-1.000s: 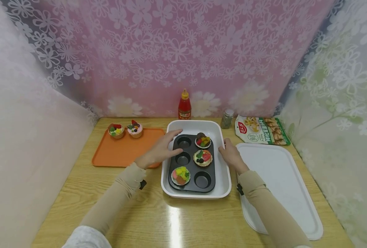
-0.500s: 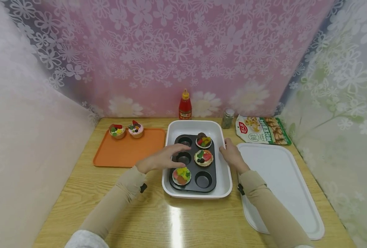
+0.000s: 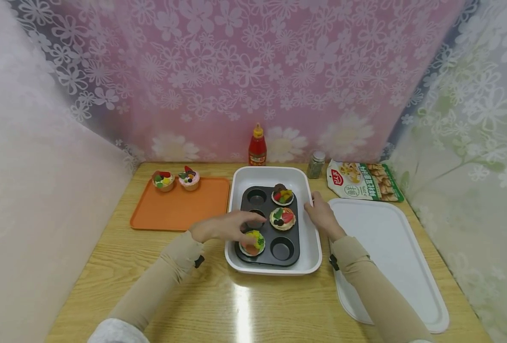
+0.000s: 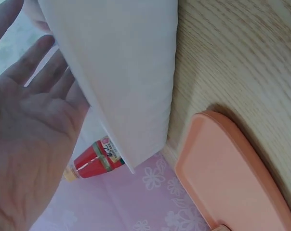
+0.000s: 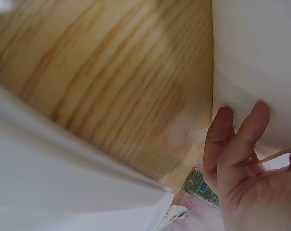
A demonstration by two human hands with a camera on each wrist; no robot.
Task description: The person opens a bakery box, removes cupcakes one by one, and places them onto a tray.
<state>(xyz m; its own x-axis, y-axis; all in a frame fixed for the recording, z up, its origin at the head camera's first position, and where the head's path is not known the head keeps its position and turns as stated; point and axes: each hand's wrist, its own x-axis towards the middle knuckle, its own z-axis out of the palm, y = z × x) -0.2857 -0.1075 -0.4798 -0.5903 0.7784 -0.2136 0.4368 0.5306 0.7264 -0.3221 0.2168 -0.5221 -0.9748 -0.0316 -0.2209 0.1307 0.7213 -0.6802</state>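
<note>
A white deep tray (image 3: 272,270) holds a black muffin pan (image 3: 268,252). Three toy fruit tarts occupy pan cups: a yellow-topped tart (image 3: 257,240) front left, a strawberry tart (image 3: 282,219) middle right, and a dark-topped tart (image 3: 282,195) back right. Over the front-left tart is my left hand (image 3: 223,226), its thumb across the topping and its fingers extended beyond it. The left wrist view shows those fingers fairly straight; the tart is hidden there. My right hand (image 3: 322,215) grips the tray's right rim, fingers bent against the outer wall in the right wrist view.
An orange tray (image 3: 180,205) on the left carries two more tarts (image 3: 176,181) at its back edge. Behind stand a red sauce bottle (image 3: 257,147) and a spice jar (image 3: 315,166). A snack bag (image 3: 364,181) and flat white tray (image 3: 382,257) lie on the right.
My left hand has moved from the back-left cups toward the front and down over the front-left tart. The right hand has kept its place on the tray's rim.
</note>
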